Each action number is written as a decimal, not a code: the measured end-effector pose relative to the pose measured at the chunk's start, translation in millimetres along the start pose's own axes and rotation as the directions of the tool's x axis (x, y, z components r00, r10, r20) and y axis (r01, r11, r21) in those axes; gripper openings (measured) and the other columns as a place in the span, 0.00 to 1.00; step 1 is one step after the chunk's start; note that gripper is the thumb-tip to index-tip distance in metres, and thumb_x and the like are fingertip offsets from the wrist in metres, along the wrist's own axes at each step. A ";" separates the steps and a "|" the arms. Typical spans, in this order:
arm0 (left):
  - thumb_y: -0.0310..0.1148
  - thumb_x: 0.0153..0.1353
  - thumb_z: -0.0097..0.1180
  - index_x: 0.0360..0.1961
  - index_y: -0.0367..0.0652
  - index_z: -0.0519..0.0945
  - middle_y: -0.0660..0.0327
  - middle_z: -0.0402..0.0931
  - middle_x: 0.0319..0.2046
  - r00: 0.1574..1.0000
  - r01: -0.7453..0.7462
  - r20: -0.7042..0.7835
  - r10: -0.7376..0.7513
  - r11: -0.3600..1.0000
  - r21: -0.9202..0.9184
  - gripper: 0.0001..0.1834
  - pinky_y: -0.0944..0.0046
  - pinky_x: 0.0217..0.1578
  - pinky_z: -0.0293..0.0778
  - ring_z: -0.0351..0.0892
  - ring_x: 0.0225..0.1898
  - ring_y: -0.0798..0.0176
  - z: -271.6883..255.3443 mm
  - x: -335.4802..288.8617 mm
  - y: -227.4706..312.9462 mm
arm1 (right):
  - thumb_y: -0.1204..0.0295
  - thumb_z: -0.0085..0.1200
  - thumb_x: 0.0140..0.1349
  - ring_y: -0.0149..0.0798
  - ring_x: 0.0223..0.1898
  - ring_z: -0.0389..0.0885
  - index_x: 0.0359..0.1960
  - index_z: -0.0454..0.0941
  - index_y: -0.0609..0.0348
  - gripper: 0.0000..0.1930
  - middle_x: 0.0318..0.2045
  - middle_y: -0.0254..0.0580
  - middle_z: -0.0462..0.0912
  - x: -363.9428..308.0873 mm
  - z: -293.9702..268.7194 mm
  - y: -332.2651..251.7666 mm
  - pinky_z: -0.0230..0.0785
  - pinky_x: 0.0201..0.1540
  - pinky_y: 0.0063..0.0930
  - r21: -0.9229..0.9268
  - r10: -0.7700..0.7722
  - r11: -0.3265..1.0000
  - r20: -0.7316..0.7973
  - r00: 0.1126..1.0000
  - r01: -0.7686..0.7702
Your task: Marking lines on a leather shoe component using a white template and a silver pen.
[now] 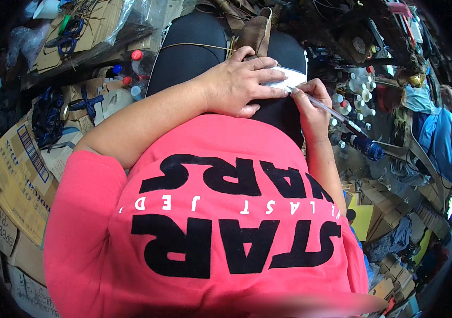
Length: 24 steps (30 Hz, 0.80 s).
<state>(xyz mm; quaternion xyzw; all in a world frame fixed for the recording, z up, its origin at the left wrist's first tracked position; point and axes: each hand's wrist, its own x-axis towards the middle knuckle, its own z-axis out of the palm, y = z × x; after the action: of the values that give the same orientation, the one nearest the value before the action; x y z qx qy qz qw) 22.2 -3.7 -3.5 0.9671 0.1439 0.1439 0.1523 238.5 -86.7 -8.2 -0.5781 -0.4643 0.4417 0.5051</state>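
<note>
My left hand (236,87) lies across my lap with its fingers stretched out, pressing on a small white flat piece (287,78). What the white piece is made of I cannot tell. In a pinch grip, my right hand (313,108) holds a clear-barrelled pen (337,115), its writing end at the edge of the white piece by my left fingertips. Just beyond my left hand, a brown leather-like piece (256,36) stands up between my knees. A thin yellowish cord (197,45) runs over my left thigh toward it.
Clear bottles with red and blue caps (140,61) stand left of my knees. Several small bottles (361,90) crowd the right side, near a dark blue capped object (366,147). Cardboard boxes (19,172) lie at left, more cardboard (382,204) at right. Blue cloth (438,135) hangs far right.
</note>
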 end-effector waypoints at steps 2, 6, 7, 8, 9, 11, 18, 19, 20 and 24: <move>0.39 0.49 0.64 0.61 0.66 0.73 0.65 0.65 0.64 1.000 0.001 0.002 -0.001 1.000 0.001 0.34 0.44 0.64 0.53 0.60 0.67 0.58 0.2 -0.1 0.3 | 0.79 0.57 0.58 0.21 0.29 0.71 0.28 0.73 0.63 0.05 0.26 0.32 0.78 0.4 0.2 -1.7 0.65 0.33 0.17 -0.047 -0.005 0.999 0.009 1.000 0.005; 0.39 0.49 0.64 0.62 0.65 0.73 0.64 0.66 0.63 1.000 0.004 0.007 -0.004 1.000 0.015 0.34 0.43 0.64 0.53 0.60 0.67 0.58 -1.0 0.0 0.9 | 0.79 0.57 0.58 0.21 0.29 0.72 0.28 0.73 0.63 0.05 0.26 0.32 0.78 0.3 0.2 -2.4 0.66 0.33 0.17 -0.057 0.007 0.998 0.003 1.000 -0.006; 0.39 0.49 0.64 0.62 0.65 0.73 0.64 0.66 0.62 1.000 0.004 0.009 -0.004 1.000 0.018 0.34 0.43 0.64 0.53 0.60 0.67 0.58 -1.3 0.2 1.0 | 0.79 0.57 0.57 0.21 0.29 0.72 0.28 0.73 0.63 0.05 0.26 0.32 0.78 0.8 -0.1 -1.1 0.66 0.33 0.17 -0.075 -0.005 0.997 0.006 1.000 0.006; 0.39 0.49 0.64 0.62 0.65 0.73 0.64 0.66 0.62 1.000 0.003 0.009 -0.004 1.000 0.017 0.34 0.43 0.64 0.53 0.60 0.67 0.58 -1.6 0.5 1.1 | 0.79 0.57 0.57 0.21 0.29 0.72 0.28 0.73 0.63 0.05 0.26 0.32 0.78 1.0 -0.5 -0.4 0.66 0.33 0.17 -0.092 -0.018 0.996 0.009 1.000 0.018; 0.39 0.49 0.63 0.62 0.65 0.73 0.64 0.66 0.62 1.000 0.002 0.010 -0.003 1.000 0.017 0.34 0.43 0.64 0.53 0.60 0.67 0.58 -2.0 0.3 1.3 | 0.79 0.57 0.57 0.21 0.29 0.72 0.28 0.73 0.63 0.05 0.26 0.32 0.78 1.0 -0.2 -0.6 0.66 0.33 0.17 -0.093 -0.017 0.996 0.010 1.000 0.018; 0.39 0.49 0.63 0.62 0.66 0.73 0.64 0.66 0.62 1.000 0.002 0.011 -0.002 1.000 0.017 0.34 0.43 0.64 0.53 0.60 0.67 0.58 -2.3 0.3 1.4 | 0.79 0.57 0.57 0.21 0.29 0.72 0.27 0.73 0.63 0.04 0.26 0.33 0.78 0.8 0.8 -1.4 0.66 0.33 0.17 -0.070 -0.010 0.997 0.008 1.000 0.011; 0.39 0.49 0.63 0.62 0.66 0.73 0.64 0.66 0.63 1.000 0.002 0.002 -0.002 1.000 0.004 0.34 0.43 0.64 0.53 0.60 0.67 0.57 -0.3 -0.3 0.3 | 0.79 0.58 0.59 0.20 0.30 0.70 0.29 0.73 0.63 0.05 0.27 0.30 0.76 -0.5 1.9 -3.5 0.63 0.34 0.15 -0.107 -0.013 0.994 0.024 1.000 0.015; 0.39 0.49 0.63 0.62 0.66 0.73 0.64 0.66 0.63 1.000 0.003 0.003 -0.003 1.000 0.004 0.35 0.43 0.64 0.53 0.60 0.67 0.57 -0.4 -0.2 0.4 | 0.80 0.57 0.58 0.21 0.29 0.71 0.28 0.73 0.63 0.04 0.27 0.31 0.77 0.0 1.9 -3.0 0.65 0.34 0.16 -0.108 -0.012 0.994 0.011 1.000 0.013; 0.39 0.49 0.63 0.62 0.66 0.73 0.64 0.66 0.63 1.000 0.003 0.004 -0.003 1.000 0.004 0.35 0.43 0.64 0.53 0.60 0.67 0.57 -0.4 -0.1 0.6 | 0.80 0.57 0.57 0.22 0.29 0.72 0.28 0.73 0.64 0.04 0.26 0.33 0.78 0.2 1.9 -2.7 0.66 0.33 0.17 -0.110 -0.012 0.994 -0.003 1.000 0.011; 0.38 0.49 0.64 0.61 0.67 0.74 0.62 0.66 0.62 1.000 0.006 -0.012 -0.006 1.000 -0.020 0.34 0.44 0.64 0.53 0.60 0.67 0.58 0.0 -0.5 0.0 | 0.80 0.57 0.57 0.22 0.29 0.72 0.28 0.73 0.64 0.04 0.26 0.32 0.78 0.1 2.5 -2.7 0.66 0.33 0.17 -0.084 -0.027 0.996 -0.002 1.000 0.026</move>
<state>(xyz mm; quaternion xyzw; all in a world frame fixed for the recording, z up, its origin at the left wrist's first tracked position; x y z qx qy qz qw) 21.7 -3.8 -3.6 0.9642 0.1463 0.1508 0.1616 235.9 -86.1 -5.7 -0.5933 -0.4892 0.4142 0.4870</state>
